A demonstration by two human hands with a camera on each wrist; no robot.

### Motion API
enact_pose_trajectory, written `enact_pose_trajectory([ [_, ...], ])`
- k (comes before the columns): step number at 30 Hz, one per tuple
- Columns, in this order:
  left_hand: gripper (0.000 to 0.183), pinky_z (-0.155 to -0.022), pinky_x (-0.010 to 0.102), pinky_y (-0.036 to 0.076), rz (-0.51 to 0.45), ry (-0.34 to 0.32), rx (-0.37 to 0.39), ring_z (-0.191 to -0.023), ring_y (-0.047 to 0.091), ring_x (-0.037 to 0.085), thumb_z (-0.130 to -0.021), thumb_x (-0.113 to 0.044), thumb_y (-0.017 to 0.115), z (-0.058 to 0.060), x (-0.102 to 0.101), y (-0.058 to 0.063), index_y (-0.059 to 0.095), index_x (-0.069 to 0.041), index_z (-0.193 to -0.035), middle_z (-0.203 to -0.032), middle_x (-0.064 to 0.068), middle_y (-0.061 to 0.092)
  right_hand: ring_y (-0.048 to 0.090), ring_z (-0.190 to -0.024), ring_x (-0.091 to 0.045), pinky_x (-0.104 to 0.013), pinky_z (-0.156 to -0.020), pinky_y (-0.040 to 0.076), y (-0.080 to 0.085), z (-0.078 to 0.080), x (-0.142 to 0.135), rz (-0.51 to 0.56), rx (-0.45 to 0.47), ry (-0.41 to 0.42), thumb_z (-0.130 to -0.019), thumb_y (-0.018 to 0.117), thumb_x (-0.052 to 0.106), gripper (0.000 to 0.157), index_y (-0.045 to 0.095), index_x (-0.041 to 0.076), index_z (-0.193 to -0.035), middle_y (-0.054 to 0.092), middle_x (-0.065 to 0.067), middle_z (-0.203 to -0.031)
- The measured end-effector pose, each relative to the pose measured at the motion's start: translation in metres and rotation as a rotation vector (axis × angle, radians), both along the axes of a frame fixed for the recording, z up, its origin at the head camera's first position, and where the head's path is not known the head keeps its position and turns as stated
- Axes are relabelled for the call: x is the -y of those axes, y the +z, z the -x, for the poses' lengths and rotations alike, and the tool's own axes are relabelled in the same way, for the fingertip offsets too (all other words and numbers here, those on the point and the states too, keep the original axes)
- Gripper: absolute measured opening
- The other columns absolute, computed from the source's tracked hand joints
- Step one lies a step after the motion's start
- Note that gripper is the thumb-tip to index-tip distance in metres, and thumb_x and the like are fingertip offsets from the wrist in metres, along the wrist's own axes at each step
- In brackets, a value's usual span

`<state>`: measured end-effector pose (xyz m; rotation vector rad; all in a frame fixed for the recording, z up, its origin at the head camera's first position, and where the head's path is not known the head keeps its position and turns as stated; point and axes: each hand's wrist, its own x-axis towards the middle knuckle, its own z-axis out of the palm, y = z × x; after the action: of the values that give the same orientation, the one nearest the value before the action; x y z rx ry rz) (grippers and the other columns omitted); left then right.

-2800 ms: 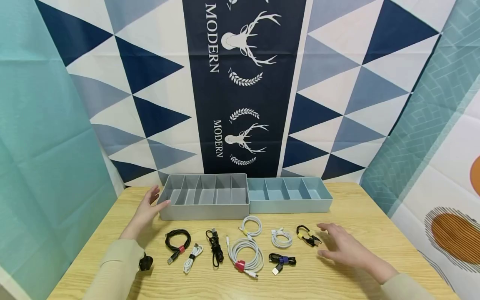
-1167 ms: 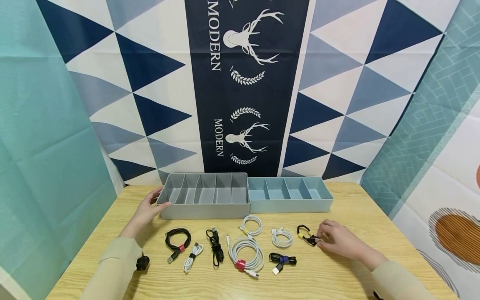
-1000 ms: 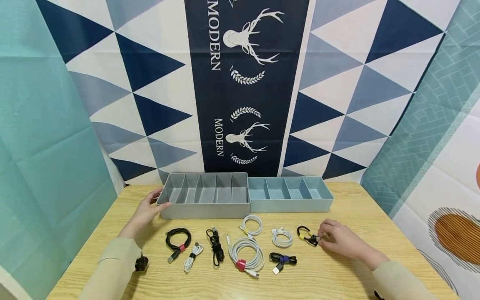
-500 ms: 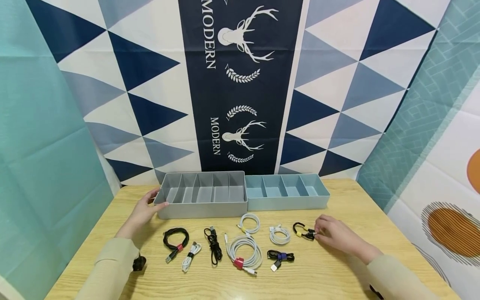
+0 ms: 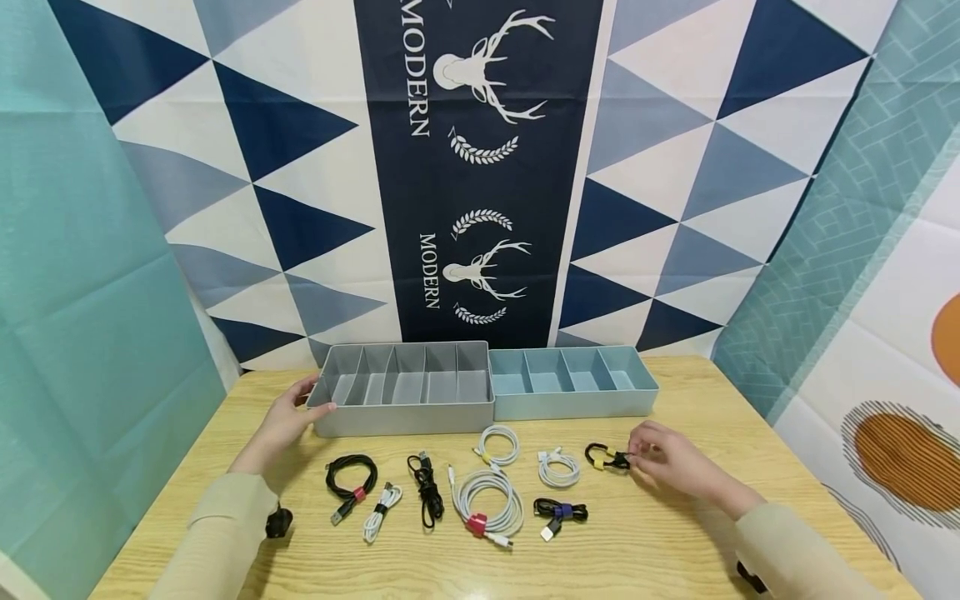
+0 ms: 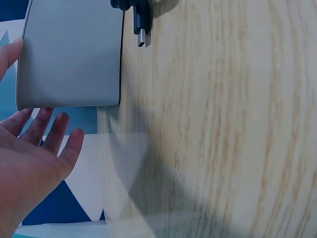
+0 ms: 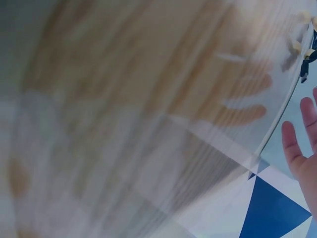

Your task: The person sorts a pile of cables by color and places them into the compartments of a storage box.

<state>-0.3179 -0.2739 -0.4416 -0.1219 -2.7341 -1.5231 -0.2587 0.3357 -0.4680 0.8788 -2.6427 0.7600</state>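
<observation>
My left hand (image 5: pixel 283 427) rests at the left end of a grey five-section organizer box (image 5: pixel 405 421), with the thumb on its front corner. In the left wrist view the other fingers are extended beside the box end. On the right, my right hand (image 5: pixel 671 462) pinches the connector end of a coiled black cable (image 5: pixel 618 461) with a yellow tie, at the tabletop. The right wrist view shows part of that hand; the pinch is out of its frame. A light blue four-section box (image 5: pixel 577 406) adjoins the grey one.
Other coiled cables lie before the boxes: black with a red tie (image 5: pixel 351 473), small white (image 5: pixel 382 512), long black (image 5: pixel 427 492), large white with a red tie (image 5: pixel 487 504), white with a yellow tie (image 5: pixel 501 446), white (image 5: pixel 558 469), and black with a purple tie (image 5: pixel 561 511). A patterned cloth (image 5: pixel 300 167) hangs behind.
My right hand has come in from the right and taken the end of the black cable, which has turned slightly, its connector end moving away from me. The left hand stays at the grey box.
</observation>
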Motion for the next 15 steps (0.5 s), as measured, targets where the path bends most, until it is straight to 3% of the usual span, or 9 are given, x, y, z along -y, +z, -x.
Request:
enact_pose_trajectory([
  [7, 0.087, -0.097, 0.053, 0.031, 0.003, -0.004, 0.009, -0.126, 0.027, 0.038, -0.079, -0.044, 0.063, 0.003, 0.001, -0.002, 0.017, -0.008, -0.143, -0.141, 0.021, 0.025, 0.049, -0.076, -0.003, -0.024, -0.064, 0.046, 0.006, 0.001, 0.003, -0.004, -0.036, 0.014, -0.077, 0.068, 0.012, 0.021, 0.053, 0.027, -0.081, 0.051, 0.012, -0.087],
  [15, 0.090, -0.094, 0.052, 0.034, 0.018, -0.006, 0.008, -0.126, 0.026, 0.039, -0.077, -0.048, 0.063, 0.006, 0.000, -0.004, 0.016, -0.010, -0.143, -0.142, 0.020, 0.023, 0.050, -0.075, -0.011, -0.028, -0.067, 0.046, 0.015, 0.004, 0.006, 0.022, -0.043, 0.067, -0.083, 0.062, 0.017, 0.009, 0.054, 0.017, -0.078, 0.051, 0.009, -0.085],
])
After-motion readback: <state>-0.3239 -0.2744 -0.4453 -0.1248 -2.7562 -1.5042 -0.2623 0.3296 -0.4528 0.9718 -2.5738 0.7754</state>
